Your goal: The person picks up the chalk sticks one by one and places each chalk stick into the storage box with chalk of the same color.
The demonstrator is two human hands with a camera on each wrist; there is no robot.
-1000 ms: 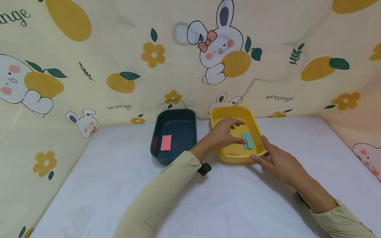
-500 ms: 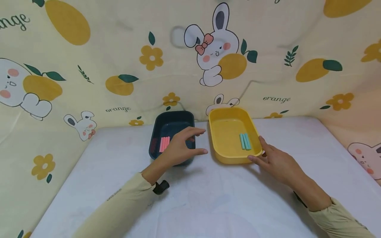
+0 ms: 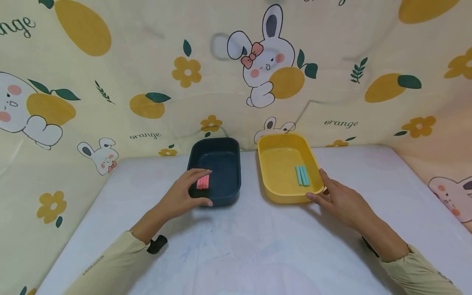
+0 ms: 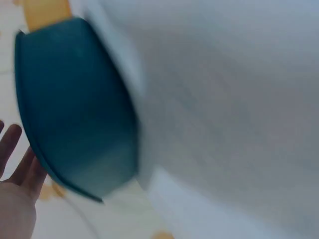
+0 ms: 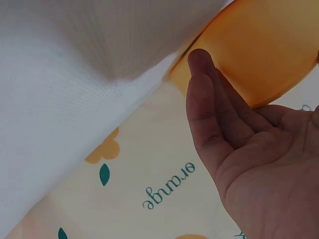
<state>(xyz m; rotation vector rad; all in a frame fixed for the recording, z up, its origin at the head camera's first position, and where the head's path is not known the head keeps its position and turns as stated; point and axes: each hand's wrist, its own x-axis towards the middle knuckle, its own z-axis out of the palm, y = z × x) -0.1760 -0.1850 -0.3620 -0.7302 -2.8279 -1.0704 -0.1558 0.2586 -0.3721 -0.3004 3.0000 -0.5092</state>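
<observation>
My left hand [image 3: 177, 196] reaches over the left end of the dark blue tray [image 3: 225, 164], thumb and fingers spread apart, with nothing between them. Its fingers partly cover several pink chalk-like sticks [image 3: 203, 182] lying side by side in that tray. In the left wrist view, the fingers show beside the rim of the blue tray [image 4: 75, 99]. At the near right corner of the yellow tray [image 3: 278, 172] is my right hand [image 3: 346, 207], its fingers along the side and its thumb at the front. Three mint-green sticks [image 3: 302, 176] lie inside the yellow tray.
Both trays stand side by side near the back of a white-covered table [image 3: 243, 241], with a narrow gap between them. A patterned cloth [image 3: 214, 90] with rabbits and oranges hangs directly behind. Dark wrist-camera mounts [image 3: 157, 244] stick out under the wrists.
The left hand has moved left from above the yellow tray, across the gap, to the blue tray. The right hand stays at the yellow tray's corner. The sticks lie as before.
</observation>
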